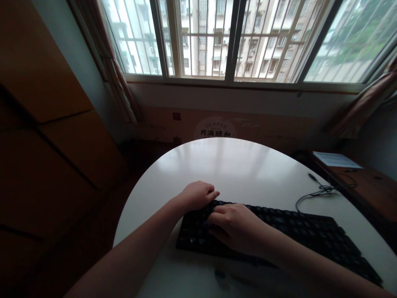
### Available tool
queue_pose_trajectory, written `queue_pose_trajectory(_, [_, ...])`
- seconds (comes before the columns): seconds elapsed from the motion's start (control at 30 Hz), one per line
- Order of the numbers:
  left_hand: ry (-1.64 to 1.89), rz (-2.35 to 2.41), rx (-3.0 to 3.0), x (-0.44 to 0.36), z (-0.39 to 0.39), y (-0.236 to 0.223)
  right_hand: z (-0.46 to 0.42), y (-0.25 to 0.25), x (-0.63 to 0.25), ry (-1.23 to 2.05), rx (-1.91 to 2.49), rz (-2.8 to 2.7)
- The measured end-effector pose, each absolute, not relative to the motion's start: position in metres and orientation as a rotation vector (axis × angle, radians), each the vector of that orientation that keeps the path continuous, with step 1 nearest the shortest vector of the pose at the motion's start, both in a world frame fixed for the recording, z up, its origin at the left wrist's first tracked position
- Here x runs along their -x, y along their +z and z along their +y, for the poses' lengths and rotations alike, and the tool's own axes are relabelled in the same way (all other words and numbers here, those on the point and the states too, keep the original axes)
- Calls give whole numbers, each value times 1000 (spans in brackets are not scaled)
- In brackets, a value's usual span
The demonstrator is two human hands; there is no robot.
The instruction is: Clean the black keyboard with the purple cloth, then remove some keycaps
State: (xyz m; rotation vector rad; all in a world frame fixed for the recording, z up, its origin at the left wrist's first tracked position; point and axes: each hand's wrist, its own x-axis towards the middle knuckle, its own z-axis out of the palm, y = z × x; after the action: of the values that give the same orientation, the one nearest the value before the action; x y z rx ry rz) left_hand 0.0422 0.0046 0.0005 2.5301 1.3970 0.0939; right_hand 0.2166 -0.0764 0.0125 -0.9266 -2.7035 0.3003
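Note:
A black keyboard (pixel 288 227) lies at a slant on the white table. My left hand (pixel 197 195) is at its far left corner, fingers curled in; a small dark and yellowish spot shows by the fingertips, too small to name. My right hand (pixel 234 225) rests over the left part of the keys, with thumb and fingers drawn together. A faint bluish bit shows at its fingertips, but I cannot make out what it is. Both hands hide part of the keys. A small dark object (pixel 220 273) lies on the table in front of the keyboard.
The round-edged white table (pixel 229 165) carries a black cable (pixel 319 192) with a plug, behind the keyboard at right. A brown wooden desk (pixel 375 194) with a paper sheet (pixel 336 159) stands at right. A wooden cabinet (pixel 46 165) is at left, and a barred window (pixel 201 41) lies ahead.

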Motion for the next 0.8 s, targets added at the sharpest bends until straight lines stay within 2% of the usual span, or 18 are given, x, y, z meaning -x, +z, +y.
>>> queue_pose_trajectory(0.53, [91, 1396, -2545, -42, 4, 1, -76, -5, -211, 180, 804, -2625])
queue_pose_trajectory(0.8, [86, 1400, -2554, -41, 5, 1, -77, 10, -215, 303, 881, -2701])
